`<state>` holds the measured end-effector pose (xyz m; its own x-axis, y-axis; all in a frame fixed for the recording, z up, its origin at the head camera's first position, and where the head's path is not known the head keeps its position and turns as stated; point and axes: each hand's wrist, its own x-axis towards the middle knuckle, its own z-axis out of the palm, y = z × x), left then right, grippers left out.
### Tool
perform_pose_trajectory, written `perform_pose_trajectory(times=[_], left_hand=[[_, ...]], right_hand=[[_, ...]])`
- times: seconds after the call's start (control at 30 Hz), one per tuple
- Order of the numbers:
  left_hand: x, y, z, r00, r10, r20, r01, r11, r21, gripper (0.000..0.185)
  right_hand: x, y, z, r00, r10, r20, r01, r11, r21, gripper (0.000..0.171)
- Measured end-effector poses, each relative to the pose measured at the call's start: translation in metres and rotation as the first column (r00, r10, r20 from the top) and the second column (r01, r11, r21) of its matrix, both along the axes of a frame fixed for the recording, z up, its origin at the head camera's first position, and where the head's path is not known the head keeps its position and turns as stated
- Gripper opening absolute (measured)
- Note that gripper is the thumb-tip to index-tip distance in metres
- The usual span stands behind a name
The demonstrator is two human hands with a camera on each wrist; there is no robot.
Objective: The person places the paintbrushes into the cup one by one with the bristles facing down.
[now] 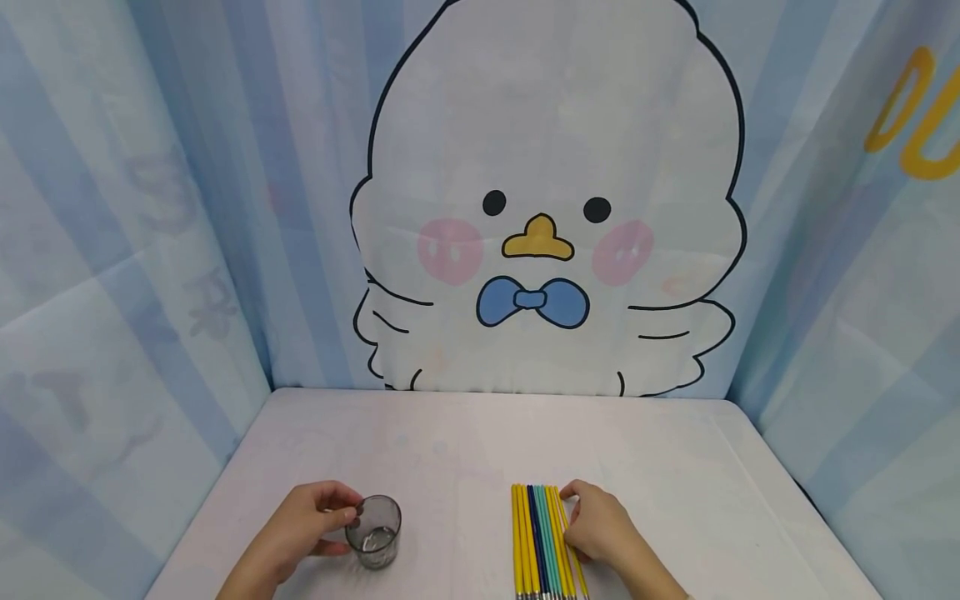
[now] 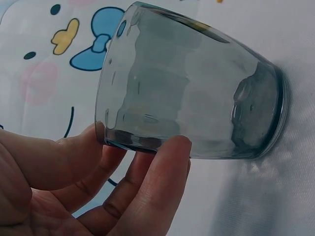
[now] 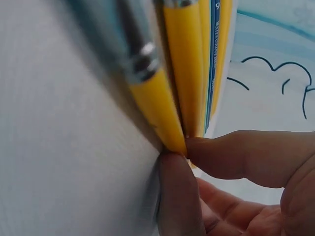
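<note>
The right hand (image 1: 600, 525) pinches the outermost yellow brush handle (image 3: 160, 110) between thumb and forefinger at the near side of a flat row of yellow, teal and dark blue brushes (image 1: 542, 542), which stretches away from its fingertips on the white tabletop (image 1: 465, 450). Well off to that hand's left, the left hand (image 1: 303, 525) grips the rim of a small smoky-grey glass tumbler (image 1: 374, 531), steadying it upright. Judging by this, the step is lifting one brush; next it needs raising clear of its neighbours.
</note>
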<state>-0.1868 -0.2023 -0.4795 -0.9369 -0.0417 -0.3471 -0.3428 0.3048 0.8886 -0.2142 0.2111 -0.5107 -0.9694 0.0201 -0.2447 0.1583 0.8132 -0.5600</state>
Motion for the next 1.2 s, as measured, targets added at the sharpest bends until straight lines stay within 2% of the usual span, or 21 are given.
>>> perform_pose_trajectory(times=[0.37, 0.6, 0.93, 1.2], left_hand=[[-0.001, -0.003, -0.002, 1.000, -0.006, 0.007, 0.006, 1.000, 0.014, 0.016], [0.000, -0.004, 0.000, 1.000, -0.008, 0.014, 0.007, 1.000, 0.029, 0.018], [0.007, -0.014, 0.002, 0.991, -0.133, -0.030, 0.135, 0.984, 0.112, 0.027], [0.007, -0.016, -0.001, 0.988, -0.148, -0.037, 0.152, 0.979, 0.137, 0.027]], right_hand=[[0.002, -0.004, 0.004, 1.000, 0.000, 0.007, 0.000, 1.000, 0.020, 0.059], [0.001, -0.001, 0.005, 1.000, 0.002, -0.008, -0.002, 1.000, -0.024, 0.057], [0.003, 0.004, 0.004, 1.000, -0.031, -0.003, 0.030, 0.989, -0.144, 0.057], [0.002, 0.006, 0.002, 0.998, -0.057, 0.018, 0.060, 0.967, -0.248, 0.060]])
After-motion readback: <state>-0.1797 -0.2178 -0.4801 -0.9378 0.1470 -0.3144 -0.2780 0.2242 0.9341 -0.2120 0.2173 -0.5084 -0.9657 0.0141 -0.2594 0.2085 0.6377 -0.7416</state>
